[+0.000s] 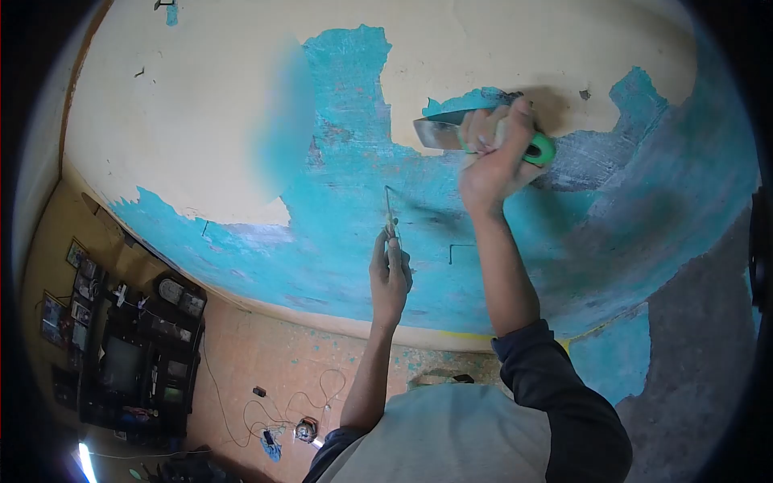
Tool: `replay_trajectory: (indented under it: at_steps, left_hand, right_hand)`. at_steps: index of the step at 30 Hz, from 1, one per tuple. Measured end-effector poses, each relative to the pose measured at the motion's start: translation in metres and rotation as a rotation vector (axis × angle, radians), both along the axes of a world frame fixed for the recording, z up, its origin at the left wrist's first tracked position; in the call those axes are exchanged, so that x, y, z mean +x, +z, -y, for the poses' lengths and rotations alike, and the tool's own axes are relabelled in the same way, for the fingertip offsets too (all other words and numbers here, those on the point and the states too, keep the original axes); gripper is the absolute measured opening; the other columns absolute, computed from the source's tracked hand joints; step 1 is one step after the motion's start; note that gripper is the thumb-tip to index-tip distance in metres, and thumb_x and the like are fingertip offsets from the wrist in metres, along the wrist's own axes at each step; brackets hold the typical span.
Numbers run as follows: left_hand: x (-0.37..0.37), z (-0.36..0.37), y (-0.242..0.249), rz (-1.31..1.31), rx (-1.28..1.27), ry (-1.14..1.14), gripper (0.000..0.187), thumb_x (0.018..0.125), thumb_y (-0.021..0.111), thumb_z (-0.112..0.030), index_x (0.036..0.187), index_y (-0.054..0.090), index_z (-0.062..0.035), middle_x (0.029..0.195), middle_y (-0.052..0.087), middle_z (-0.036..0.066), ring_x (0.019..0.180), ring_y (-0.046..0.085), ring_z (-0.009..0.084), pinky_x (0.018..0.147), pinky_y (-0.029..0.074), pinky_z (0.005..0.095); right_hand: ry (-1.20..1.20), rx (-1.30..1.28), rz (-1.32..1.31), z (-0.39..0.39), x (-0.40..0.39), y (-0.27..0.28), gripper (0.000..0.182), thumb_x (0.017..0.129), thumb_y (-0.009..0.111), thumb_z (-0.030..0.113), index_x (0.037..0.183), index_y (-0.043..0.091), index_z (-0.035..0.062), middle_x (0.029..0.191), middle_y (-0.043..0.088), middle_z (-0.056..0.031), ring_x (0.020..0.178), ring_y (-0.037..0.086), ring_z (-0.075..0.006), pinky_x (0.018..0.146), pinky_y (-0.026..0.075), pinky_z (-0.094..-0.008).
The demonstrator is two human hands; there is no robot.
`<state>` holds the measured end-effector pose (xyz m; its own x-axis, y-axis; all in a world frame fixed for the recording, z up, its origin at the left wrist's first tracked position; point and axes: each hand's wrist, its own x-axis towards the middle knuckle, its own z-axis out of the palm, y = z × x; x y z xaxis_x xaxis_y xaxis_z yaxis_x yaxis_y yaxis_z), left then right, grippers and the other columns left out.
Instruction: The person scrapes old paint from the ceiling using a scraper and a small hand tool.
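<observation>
My right hand (495,161) is wrapped round the green handle (541,150) of a scraper with a wide metal blade (439,134). The blade lies near the edge where cream paint (515,48) meets the turquoise layer (346,177) of the wall. Lower and to the left, my left hand (390,266) holds a thin rod-like tool (388,205) upright between its fingers, its tip near the turquoise surface. The exact kind of this tool is too small to tell.
A bent nail or hook (452,251) sticks out of the wall between my arms. Dark shelving (161,338) stands at the lower left. Cables (250,423) and a round metallic object (306,430) lie on the floor among paint flakes.
</observation>
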<state>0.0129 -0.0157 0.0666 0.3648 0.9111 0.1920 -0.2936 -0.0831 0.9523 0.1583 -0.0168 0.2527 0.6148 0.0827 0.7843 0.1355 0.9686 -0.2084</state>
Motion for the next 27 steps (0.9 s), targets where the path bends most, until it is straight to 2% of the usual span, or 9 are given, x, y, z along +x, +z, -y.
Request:
replay_trajectory:
  at_steps: [2, 5, 10, 12, 14, 16, 21, 23, 27]
  left_hand:
    - [-0.001, -0.003, -0.003, 0.004, 0.009, 0.008, 0.040, 0.114, 0.047, -0.037, 0.140, 0.051, -0.0078, 0.071, 0.039, -0.008, 0.052, 0.029, -0.0009, 0.043, 0.023, 0.0200]
    - [-0.002, -0.005, -0.004, -0.008, 0.039, -0.010, 0.040, 0.114, 0.047, -0.037, 0.141, 0.051, -0.0079, 0.072, 0.041, -0.008, 0.053, 0.030, -0.0010, 0.043, 0.024, 0.0196]
    - [0.002, -0.002, -0.003, -0.015, 0.007, 0.026, 0.040, 0.114, 0.047, -0.037, 0.142, 0.051, -0.0077, 0.073, 0.041, -0.008, 0.053, 0.031, -0.0009, 0.044, 0.025, 0.0191]
    - [0.001, -0.002, -0.004, -0.011, 0.005, 0.013, 0.041, 0.114, 0.047, -0.037, 0.143, 0.050, -0.0078, 0.073, 0.041, -0.008, 0.054, 0.031, -0.0008, 0.044, 0.025, 0.0192]
    - [0.000, -0.003, -0.004, -0.003, 0.009, -0.004, 0.042, 0.114, 0.047, -0.037, 0.144, 0.050, -0.0079, 0.073, 0.041, -0.008, 0.054, 0.030, -0.0006, 0.044, 0.025, 0.0193]
    - [0.001, -0.002, -0.002, -0.019, 0.042, 0.014, 0.043, 0.114, 0.047, -0.038, 0.145, 0.049, -0.0076, 0.073, 0.041, -0.008, 0.053, 0.030, -0.0005, 0.044, 0.024, 0.0196]
    - [0.006, 0.000, -0.003, -0.003, 0.023, 0.016, 0.046, 0.114, 0.047, -0.038, 0.148, 0.048, -0.0068, 0.073, 0.041, -0.008, 0.053, 0.031, -0.0003, 0.043, 0.024, 0.0199]
    - [0.006, 0.001, -0.004, 0.013, -0.007, 0.009, 0.047, 0.114, 0.047, -0.038, 0.149, 0.047, -0.0066, 0.073, 0.042, -0.008, 0.053, 0.031, -0.0002, 0.043, 0.024, 0.0200]
    - [0.007, -0.002, -0.007, 0.012, 0.015, 0.005, 0.048, 0.114, 0.047, -0.037, 0.152, 0.046, -0.0083, 0.073, 0.042, -0.007, 0.052, 0.031, 0.0001, 0.043, 0.024, 0.0202]
  right_hand:
    - [0.033, 0.064, -0.167, 0.009, 0.013, -0.001, 0.048, 0.107, 0.049, 0.020, 0.064, 0.027, 0.0157, 0.055, 0.027, 0.0036, 0.047, 0.025, -0.0107, 0.047, 0.022, -0.0310]
    - [-0.002, 0.168, -0.118, 0.031, 0.035, 0.005, 0.046, 0.106, 0.050, 0.020, 0.065, 0.029, 0.0161, 0.056, 0.025, 0.0039, 0.048, 0.024, -0.0112, 0.047, 0.021, -0.0312]
    - [0.075, 0.087, -0.209, 0.004, 0.009, 0.005, 0.046, 0.106, 0.051, 0.020, 0.066, 0.028, 0.0160, 0.057, 0.026, 0.0034, 0.049, 0.023, -0.0114, 0.048, 0.021, -0.0311]
    - [0.109, 0.199, -0.064, 0.004, 0.010, 0.005, 0.041, 0.103, 0.057, 0.013, 0.067, 0.037, 0.0087, 0.057, 0.035, 0.0011, 0.045, 0.033, -0.0100, 0.045, 0.023, -0.0297]
    - [0.047, 0.210, -0.092, 0.019, 0.022, 0.010, 0.043, 0.104, 0.056, 0.014, 0.067, 0.035, 0.0097, 0.057, 0.034, 0.0014, 0.046, 0.030, -0.0091, 0.045, 0.023, -0.0294]
    - [-0.078, 0.206, -0.111, 0.032, 0.030, 0.015, 0.043, 0.104, 0.049, 0.020, 0.067, 0.027, 0.0164, 0.056, 0.021, 0.0030, 0.049, 0.022, -0.0106, 0.048, 0.022, -0.0298]
    - [-0.134, 0.177, -0.137, 0.030, 0.017, 0.013, 0.045, 0.105, 0.049, 0.024, 0.068, 0.025, 0.0156, 0.057, 0.019, 0.0032, 0.050, 0.020, -0.0110, 0.049, 0.023, -0.0298]
    - [-0.123, 0.143, 0.027, 0.035, 0.029, 0.008, 0.044, 0.108, 0.048, 0.030, 0.072, 0.030, 0.0140, 0.063, 0.029, 0.0017, 0.053, 0.026, -0.0126, 0.052, 0.026, -0.0289]
    - [-0.205, 0.171, -0.059, 0.037, 0.041, -0.015, 0.041, 0.111, 0.047, 0.037, 0.080, 0.040, 0.0104, 0.073, 0.040, -0.0010, 0.060, 0.038, -0.0134, 0.056, 0.034, -0.0290]
